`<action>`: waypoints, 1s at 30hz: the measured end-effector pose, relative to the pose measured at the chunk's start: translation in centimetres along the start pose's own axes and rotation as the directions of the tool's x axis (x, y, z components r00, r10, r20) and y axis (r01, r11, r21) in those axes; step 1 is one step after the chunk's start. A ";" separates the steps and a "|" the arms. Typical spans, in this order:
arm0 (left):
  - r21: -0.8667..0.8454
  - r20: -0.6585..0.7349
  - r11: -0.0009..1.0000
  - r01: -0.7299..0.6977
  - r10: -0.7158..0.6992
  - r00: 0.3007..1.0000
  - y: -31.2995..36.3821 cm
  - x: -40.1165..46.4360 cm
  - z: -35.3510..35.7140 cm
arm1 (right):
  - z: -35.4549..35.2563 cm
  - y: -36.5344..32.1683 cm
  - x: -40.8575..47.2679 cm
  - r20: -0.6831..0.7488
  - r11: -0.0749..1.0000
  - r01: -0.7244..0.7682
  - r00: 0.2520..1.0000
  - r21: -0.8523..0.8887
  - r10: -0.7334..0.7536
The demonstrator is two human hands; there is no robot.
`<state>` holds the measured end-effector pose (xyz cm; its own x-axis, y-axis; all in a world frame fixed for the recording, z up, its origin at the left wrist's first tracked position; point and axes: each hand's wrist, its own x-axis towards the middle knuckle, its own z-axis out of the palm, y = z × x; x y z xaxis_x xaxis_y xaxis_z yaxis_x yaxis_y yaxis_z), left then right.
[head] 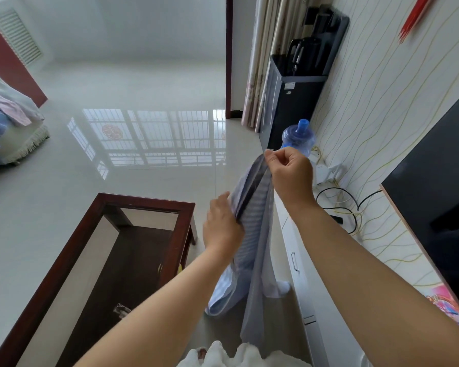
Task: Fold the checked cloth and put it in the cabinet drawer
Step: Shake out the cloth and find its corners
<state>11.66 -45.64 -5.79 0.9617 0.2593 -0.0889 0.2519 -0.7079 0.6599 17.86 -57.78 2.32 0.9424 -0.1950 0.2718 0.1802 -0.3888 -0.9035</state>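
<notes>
Step in hand, as judged: fold in mid-air; to do it well, keep the top edge taut between both grips and match the corners before the halves meet. Right hand (289, 173) pinches the upper corner of the checked cloth (252, 234); left hand (223, 226) closes on the bunched edge lower down. Cloth hangs below both grips, above the floor (143, 83), beside the cabinet drawer (296, 263), nothing carrying it
</notes>
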 end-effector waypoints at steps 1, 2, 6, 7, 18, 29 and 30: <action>0.027 0.014 0.999 0.024 -0.025 1.000 -1.0 0.0 0.2 | -0.4 0.1 0.5 -0.025 1.000 -0.001 1.000 -0.006 0.001; 0.096 0.032 0.995 0.025 -0.028 0.999 -2.1 0.2 0.2 | -0.9 0.2 1.1 -0.050 1.000 -0.003 0.999 -0.010 0.002; 0.268 0.081 0.963 0.035 -0.058 0.995 -5.7 2.5 -1.6 | -3.1 0.7 3.1 -0.089 1.000 -0.009 0.996 0.026 0.011; 0.257 0.092 0.966 0.030 -0.055 0.994 -6.4 3.4 -2.1 | -3.7 0.9 3.4 -0.081 0.999 -0.004 0.997 0.044 0.007; 0.588 -0.068 0.669 -0.455 0.601 0.796 2.9 12.5 -11.5 | -14.2 3.3 8.4 -0.223 0.996 -0.066 0.973 -0.066 0.049; 0.815 -0.009 0.395 -0.424 0.740 0.672 14.0 15.0 -12.7 | -17.9 5.7 10.3 -0.220 0.876 -0.328 0.881 0.354 0.419; 0.836 -0.015 0.341 -0.431 0.798 0.603 14.7 15.3 -12.7 | -18.4 5.9 10.6 -0.232 0.874 -0.332 0.875 0.354 0.426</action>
<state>28.71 -43.73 12.02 0.7789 -0.3990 0.4838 -0.2380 -0.9018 -0.3606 23.71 -78.73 5.98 0.8355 -0.5450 -0.0702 -0.0555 0.0435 -0.9975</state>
